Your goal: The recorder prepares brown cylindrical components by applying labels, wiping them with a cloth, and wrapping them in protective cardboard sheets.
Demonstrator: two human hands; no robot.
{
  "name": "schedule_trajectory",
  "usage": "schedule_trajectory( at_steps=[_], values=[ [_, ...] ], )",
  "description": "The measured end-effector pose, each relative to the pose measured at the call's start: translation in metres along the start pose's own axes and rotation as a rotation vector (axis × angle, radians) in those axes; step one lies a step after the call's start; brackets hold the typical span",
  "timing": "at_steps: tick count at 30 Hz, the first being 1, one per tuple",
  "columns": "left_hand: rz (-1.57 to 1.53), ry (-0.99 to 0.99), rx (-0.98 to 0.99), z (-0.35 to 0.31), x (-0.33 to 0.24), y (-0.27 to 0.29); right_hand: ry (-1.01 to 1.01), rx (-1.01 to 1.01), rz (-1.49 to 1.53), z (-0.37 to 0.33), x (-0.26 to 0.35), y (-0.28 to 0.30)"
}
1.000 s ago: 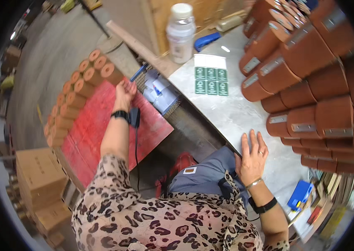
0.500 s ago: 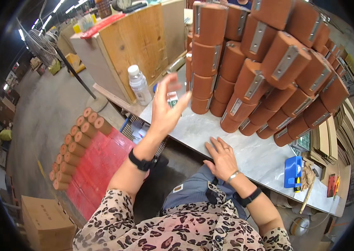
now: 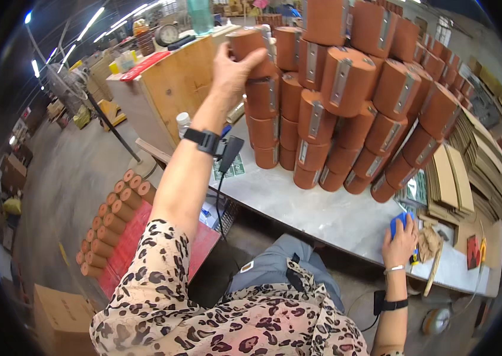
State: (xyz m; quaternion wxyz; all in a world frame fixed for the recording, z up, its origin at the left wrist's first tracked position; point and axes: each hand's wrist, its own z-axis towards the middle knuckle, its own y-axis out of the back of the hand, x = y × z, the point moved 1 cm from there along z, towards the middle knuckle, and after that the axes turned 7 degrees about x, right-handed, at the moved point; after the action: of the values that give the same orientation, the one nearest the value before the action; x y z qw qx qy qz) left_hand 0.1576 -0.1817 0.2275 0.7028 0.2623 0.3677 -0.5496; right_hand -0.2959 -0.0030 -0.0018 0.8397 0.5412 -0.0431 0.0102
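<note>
Red-brown, round and smooth, a roll (image 3: 248,44) is in the left hand (image 3: 231,72). The fingers are on one side and the thumb is on the other, so the hand is grasping it. This roll is at the top of the left end of a big stack (image 3: 346,121) of rolls just like it. It is right above the next roll down, but one cannot tell if the hand has lifted it a bit. Many rolls in the stack have a shiny metal strip on the side.

The right hand (image 3: 403,240) is far from the left one, near the right end of the grey table (image 3: 316,210). Its fingers lie over a blue thing (image 3: 397,223). One cannot tell if they hold it tight or just touch it. Crumpled brown paper (image 3: 430,242) is just beside this hand, and a stick (image 3: 434,274) pokes past the table's edge. Flat cardboard pieces (image 3: 450,181) are piled behind.

A black plug (image 3: 231,155) hangs by the left wrist, with a cord going down. Under that arm, green cards (image 3: 234,168) lie on the table. Lower down on the left, tan rolls (image 3: 122,210) lie in rows next to a red board (image 3: 203,252).
</note>
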Motion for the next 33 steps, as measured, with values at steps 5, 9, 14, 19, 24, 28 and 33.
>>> schedule_trajectory(
  at_steps=[5, 9, 14, 19, 24, 28, 33],
  values=[
    [0.028, -0.166, -0.057, -0.018, -0.005, 0.035, 0.111, -0.036, 0.081, 0.010, 0.002, 0.004],
    [-0.147, -0.139, 0.048, -0.103, -0.013, 0.035, 0.144, -0.086, 0.164, 0.006, 0.018, 0.026],
    [0.079, 0.172, 0.391, -0.221, 0.032, -0.002, 0.212, 0.059, 0.264, -0.024, 0.041, 0.036],
    [-0.051, 0.361, 0.577, -0.281, 0.064, -0.060, 0.024, -0.181, 0.365, -0.018, -0.015, 0.048],
    [0.011, 0.278, 0.677, -0.288, 0.092, -0.102, -0.163, -0.040, 0.102, 0.014, -0.155, -0.005],
    [0.047, 0.209, 0.751, -0.289, 0.101, -0.122, -0.186, 0.277, -0.040, 0.015, -0.198, -0.032],
    [-0.009, 0.248, 0.762, -0.289, 0.102, -0.129, -0.213, -0.069, 0.354, 0.030, -0.159, 0.008]
  ],
)
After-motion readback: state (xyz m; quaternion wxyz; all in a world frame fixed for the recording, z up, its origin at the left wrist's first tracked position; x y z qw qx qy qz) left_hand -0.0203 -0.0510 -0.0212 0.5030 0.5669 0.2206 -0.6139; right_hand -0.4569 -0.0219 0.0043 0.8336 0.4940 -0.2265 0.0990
